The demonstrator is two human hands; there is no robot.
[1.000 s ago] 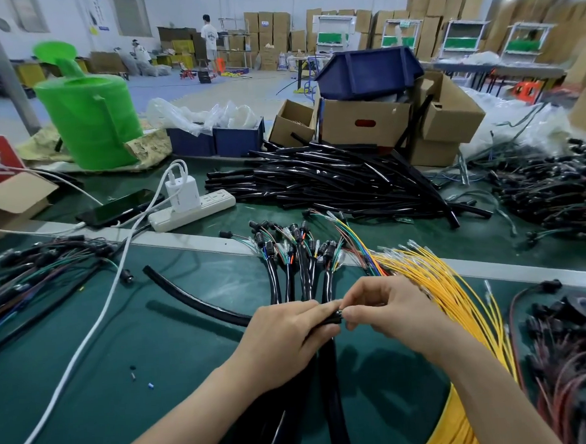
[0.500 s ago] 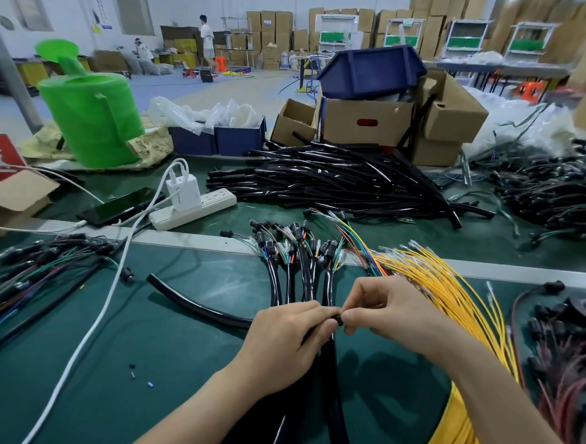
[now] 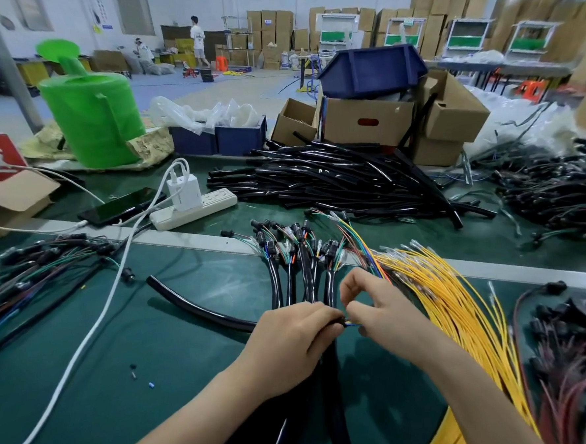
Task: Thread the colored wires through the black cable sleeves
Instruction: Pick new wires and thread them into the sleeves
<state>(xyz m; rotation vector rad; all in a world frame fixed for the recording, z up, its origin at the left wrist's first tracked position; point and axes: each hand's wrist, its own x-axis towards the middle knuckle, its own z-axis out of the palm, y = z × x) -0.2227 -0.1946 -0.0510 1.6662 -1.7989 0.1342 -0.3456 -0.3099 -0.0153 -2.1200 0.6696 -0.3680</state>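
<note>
My left hand (image 3: 292,338) grips the end of a black cable sleeve (image 3: 201,309) that curves away to the left over the green mat. My right hand (image 3: 379,312) pinches thin colored wires (image 3: 352,323) right at the sleeve's mouth; a short blue and yellow stretch shows between the two hands. Behind my hands lie several sleeved bundles (image 3: 304,265) with black connectors and colored wire ends. A loose sheaf of colored wires (image 3: 358,242) runs from my right hand toward the back. A big fan of yellow wires (image 3: 461,300) lies to the right.
A heap of black sleeves (image 3: 344,181) lies at the back centre before cardboard boxes (image 3: 367,121). A power strip (image 3: 195,210), a phone (image 3: 119,206) and a white cable (image 3: 95,323) are on the left. Wire harnesses lie far left (image 3: 36,261) and far right (image 3: 566,335). A green watering can (image 3: 93,117) stands back left.
My hands have drawn slightly apart, and a short stretch of colored wire now shows between them at the sleeve's mouth. The rest is unchanged.
</note>
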